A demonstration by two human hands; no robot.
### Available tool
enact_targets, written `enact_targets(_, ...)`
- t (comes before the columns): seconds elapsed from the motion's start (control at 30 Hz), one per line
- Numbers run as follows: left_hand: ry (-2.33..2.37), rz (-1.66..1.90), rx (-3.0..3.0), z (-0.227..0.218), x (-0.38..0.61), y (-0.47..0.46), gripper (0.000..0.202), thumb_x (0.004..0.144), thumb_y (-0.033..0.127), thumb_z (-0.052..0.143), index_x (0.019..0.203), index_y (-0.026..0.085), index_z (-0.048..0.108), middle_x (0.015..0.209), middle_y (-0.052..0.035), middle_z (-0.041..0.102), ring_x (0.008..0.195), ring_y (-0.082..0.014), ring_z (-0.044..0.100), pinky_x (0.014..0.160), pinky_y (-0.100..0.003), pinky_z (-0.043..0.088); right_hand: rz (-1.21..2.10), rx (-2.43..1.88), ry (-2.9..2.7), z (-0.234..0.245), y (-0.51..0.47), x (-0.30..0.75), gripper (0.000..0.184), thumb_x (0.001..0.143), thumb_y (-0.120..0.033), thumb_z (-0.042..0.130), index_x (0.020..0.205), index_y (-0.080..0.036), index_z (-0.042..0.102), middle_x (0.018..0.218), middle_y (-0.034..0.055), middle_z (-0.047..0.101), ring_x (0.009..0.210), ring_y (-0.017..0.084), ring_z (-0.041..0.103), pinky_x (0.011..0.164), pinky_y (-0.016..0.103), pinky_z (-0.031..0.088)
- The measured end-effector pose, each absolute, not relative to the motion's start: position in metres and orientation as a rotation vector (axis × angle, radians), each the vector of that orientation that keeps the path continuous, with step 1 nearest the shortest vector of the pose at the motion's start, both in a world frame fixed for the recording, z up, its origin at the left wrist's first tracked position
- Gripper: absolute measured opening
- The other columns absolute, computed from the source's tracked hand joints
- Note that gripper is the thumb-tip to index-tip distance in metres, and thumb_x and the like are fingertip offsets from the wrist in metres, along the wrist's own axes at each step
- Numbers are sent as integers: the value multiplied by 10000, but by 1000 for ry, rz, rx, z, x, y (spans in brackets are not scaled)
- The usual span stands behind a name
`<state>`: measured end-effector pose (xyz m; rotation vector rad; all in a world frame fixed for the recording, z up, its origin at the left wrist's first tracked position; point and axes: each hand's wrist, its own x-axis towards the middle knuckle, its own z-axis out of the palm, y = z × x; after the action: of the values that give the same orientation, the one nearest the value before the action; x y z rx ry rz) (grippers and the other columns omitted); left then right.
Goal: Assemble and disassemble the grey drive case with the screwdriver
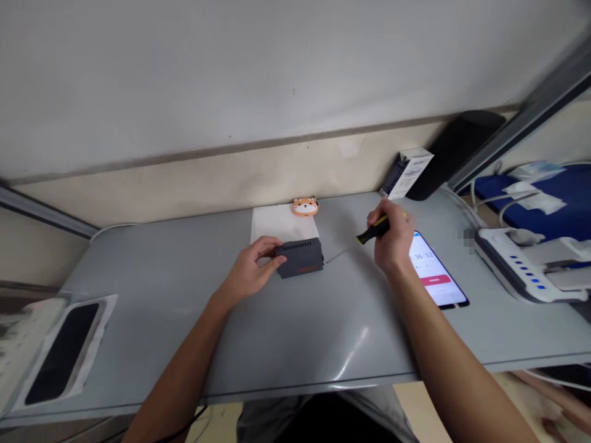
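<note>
A small dark grey box [300,258] with a row of vent slots along its top edge stands on the grey desk. My left hand [258,264] is closed on its left end, thumb in front and fingers behind. In my right hand [392,237] is a screwdriver [372,231] with a black and yellow handle. Its thin shaft points left, and the tip is close to a small dark knob or screw on the box's right end; whether they touch I cannot tell. Behind the box lies a sheet of white paper [281,223].
An orange animal-faced case [305,207] sits at the paper's far edge. Right of my right wrist lies a lit phone [436,277]. Farther right are a white power strip [521,264], a small carton [409,172] and a black cylinder [457,154]. A dark phone-shaped slab [64,351] lies left.
</note>
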<state>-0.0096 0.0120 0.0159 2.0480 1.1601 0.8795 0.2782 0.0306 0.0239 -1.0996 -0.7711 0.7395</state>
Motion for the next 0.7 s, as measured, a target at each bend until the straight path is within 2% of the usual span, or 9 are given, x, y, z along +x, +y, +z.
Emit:
enact_targets(0.17, 1245, 880, 2117, 2, -2, 13, 232, 1047, 401, 586, 1110, 216, 712, 981, -59, 802, 873, -209, 779, 761, -320, 645, 496, -1058, -1283, 37, 3, 268, 478, 959, -369, 594, 498, -242, 584, 480, 4, 526, 481, 147, 454, 499, 325, 320)
enact_targets(0.37, 1252, 896, 2311, -10, 0, 16, 229, 1076, 283, 521, 1080, 200, 735, 1009, -64, 790, 935, -199, 750, 868, -353, 626, 177, -750, -1719, 40, -10, 244, 408, 920, -152, 554, 541, -226, 427, 432, -46, 391, 415, 109, 303, 503, 319, 251)
enact_targets(0.47, 1187, 961, 2406, -14, 1, 18, 209, 1068, 208, 516, 1074, 198, 724, 980, -59, 779, 955, -197, 738, 891, -364, 620, 142, -732, -1755, 39, -8, 241, 395, 912, -125, 539, 555, -230, 405, 436, -51, 374, 413, 108, 292, 496, 314, 246)
enact_targets(0.7, 1140, 1035, 2531, -7, 3, 14, 219, 1042, 123, 498, 1104, 204, 693, 994, -58, 759, 962, -193, 723, 875, -361, 620, 246, -745, -1688, 34, -10, 240, 402, 945, -144, 517, 556, -235, 478, 446, -30, 473, 420, 122, 390, 500, 310, 321)
